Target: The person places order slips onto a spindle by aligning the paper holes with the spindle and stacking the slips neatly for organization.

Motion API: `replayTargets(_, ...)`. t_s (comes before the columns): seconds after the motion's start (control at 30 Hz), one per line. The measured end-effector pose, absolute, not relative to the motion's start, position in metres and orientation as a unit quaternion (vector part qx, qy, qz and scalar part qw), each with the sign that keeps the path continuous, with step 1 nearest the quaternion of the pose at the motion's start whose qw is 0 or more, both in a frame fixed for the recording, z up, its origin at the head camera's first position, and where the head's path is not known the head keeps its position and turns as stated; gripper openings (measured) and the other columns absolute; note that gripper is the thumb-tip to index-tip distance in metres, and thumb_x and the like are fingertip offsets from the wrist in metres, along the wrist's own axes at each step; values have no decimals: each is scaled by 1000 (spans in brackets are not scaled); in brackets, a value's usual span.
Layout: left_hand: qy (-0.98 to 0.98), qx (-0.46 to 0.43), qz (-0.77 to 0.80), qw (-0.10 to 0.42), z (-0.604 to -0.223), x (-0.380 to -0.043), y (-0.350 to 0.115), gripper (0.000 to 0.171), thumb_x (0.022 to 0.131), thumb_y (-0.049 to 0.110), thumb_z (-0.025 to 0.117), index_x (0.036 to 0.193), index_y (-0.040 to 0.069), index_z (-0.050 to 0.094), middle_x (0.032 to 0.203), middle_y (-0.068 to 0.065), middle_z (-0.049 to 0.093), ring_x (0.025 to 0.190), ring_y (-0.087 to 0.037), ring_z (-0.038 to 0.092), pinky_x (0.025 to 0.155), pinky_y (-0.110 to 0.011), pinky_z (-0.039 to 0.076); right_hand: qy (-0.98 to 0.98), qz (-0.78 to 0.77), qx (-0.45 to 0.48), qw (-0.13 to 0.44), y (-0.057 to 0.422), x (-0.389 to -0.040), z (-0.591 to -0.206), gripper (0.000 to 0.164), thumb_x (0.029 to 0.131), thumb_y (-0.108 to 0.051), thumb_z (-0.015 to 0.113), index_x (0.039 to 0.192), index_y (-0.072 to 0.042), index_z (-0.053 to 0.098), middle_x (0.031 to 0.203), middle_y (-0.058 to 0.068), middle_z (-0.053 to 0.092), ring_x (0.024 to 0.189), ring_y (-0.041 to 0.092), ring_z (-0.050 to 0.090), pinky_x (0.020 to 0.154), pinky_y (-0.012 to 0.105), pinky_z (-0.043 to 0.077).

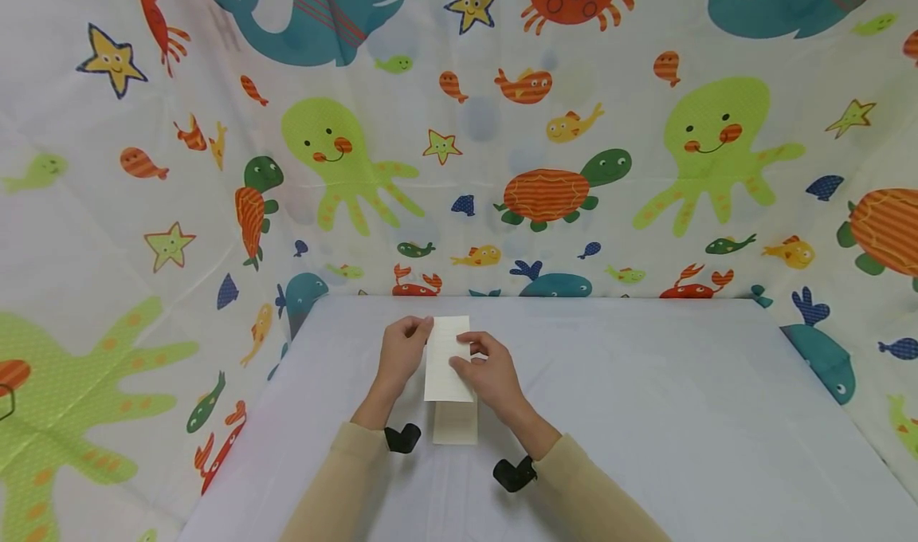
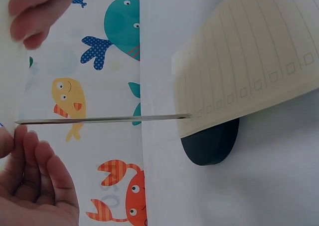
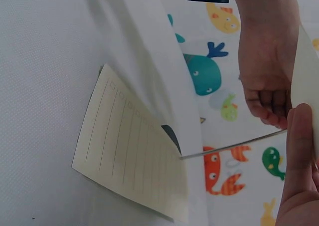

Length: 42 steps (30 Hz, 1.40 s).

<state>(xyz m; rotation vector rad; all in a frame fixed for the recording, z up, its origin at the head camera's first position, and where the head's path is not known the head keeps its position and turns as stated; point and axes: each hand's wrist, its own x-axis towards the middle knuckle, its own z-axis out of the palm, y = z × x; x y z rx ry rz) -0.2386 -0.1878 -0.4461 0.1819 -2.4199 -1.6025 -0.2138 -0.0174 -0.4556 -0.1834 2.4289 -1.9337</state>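
Observation:
A cream notepad (image 1: 446, 379) stands in front of me, its upper leaf raised and its lower leaf (image 1: 456, 430) below it. In the left wrist view the lower leaf (image 2: 239, 66) shows printed lines and a row of small boxes. The raised part appears as a thin edge (image 2: 104, 119) there. My left hand (image 1: 403, 355) pinches the raised leaf at its upper left edge, thumb and fingers together. On the other side my right hand (image 1: 495, 371) touches the leaf's right part, thumb and index finger apart on its face. The right thumb (image 3: 300, 151) lies along the sheet.
A white cloth covers the table (image 1: 645, 414). Behind it and at the sides hangs a curtain (image 1: 445, 191) printed with sea animals. Black cameras sit on my left wrist (image 1: 403, 438) and right wrist (image 1: 514, 474), both close to the notepad's lower end.

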Motion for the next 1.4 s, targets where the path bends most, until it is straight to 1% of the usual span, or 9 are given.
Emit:
replayTargets(0.07, -827, 61, -547, 117, -446, -239, -188, 32, 102, 33, 61, 99, 3, 73, 87, -8, 63, 84, -23, 55, 73, -34, 46, 781, -622, -64, 16, -17, -214, -457, 37, 90, -19, 78, 125, -10, 66, 109, 8, 64, 84, 21, 59, 77, 32, 54)
replayTargets(0.23, -831, 63, -541, 110, -448, -238, -188, 33, 102, 34, 61, 102, 4, 73, 88, -7, 63, 84, -22, 55, 72, -33, 47, 783, -618, -62, 17, -16, -214, -459, 37, 90, -20, 78, 124, -10, 66, 110, 9, 64, 88, 21, 59, 80, 32, 55)
replayTargets(0.3, -832, 62, -541, 108, -448, -237, -188, 33, 102, 35, 61, 102, 4, 73, 88, -7, 63, 85, -23, 55, 72, -33, 47, 783, -619, -60, 18, -16, -214, -459, 37, 90, -20, 78, 124, -10, 67, 110, 9, 64, 88, 21, 60, 80, 32, 55)
replayTargets(0.47, -833, 58, -539, 112, -450, -237, -187, 32, 102, 34, 62, 101, 4, 73, 89, -8, 64, 84, -23, 56, 72, -33, 47, 781, -622, -56, 19, -17, -213, -461, 37, 90, -19, 78, 124, -11, 67, 109, 8, 64, 83, 20, 60, 75, 28, 54)
replayTargets(0.73, -834, 76, -539, 92, -452, -241, -187, 33, 103, 36, 61, 105, 5, 73, 94, -7, 66, 86, -22, 56, 73, -30, 47, 773, -632, -52, 28, -17, -212, -461, 37, 90, -18, 77, 124, -11, 66, 109, 18, 64, 70, 17, 56, 65, 25, 48)
replayTargets(0.87, -831, 82, -543, 85, -452, -242, -186, 33, 103, 35, 61, 106, 5, 72, 91, -8, 65, 85, -22, 56, 72, -30, 47, 773, -632, -56, 26, -17, -212, -461, 36, 90, -18, 77, 124, -10, 67, 104, 15, 63, 68, 16, 53, 62, 24, 45)
replayTargets(1.07, -835, 83, -539, 69, -462, -242, -189, 30, 103, 32, 61, 99, 4, 71, 86, -6, 62, 82, -21, 54, 68, -30, 46, 779, -624, -58, 28, -17, -210, -466, 35, 90, -17, 77, 122, -9, 67, 96, 7, 61, 67, 16, 54, 63, 26, 46)
replayTargets(1.2, -834, 84, -542, 68, -470, -242, -191, 30, 102, 31, 62, 96, 4, 71, 84, -6, 61, 80, -20, 54, 66, -30, 45, 779, -623, -59, 31, -17, -209, -470, 35, 89, -16, 77, 122, -8, 67, 93, 6, 60, 67, 15, 53, 62, 26, 46)
replayTargets(1.4, -833, 88, -542, 63, -474, -243, -190, 29, 102, 32, 62, 97, 5, 71, 86, -6, 62, 82, -20, 54, 67, -31, 45, 781, -621, -54, 35, -15, -208, -474, 35, 88, -16, 78, 121, -8, 67, 91, 6, 57, 66, 15, 52, 58, 26, 43)
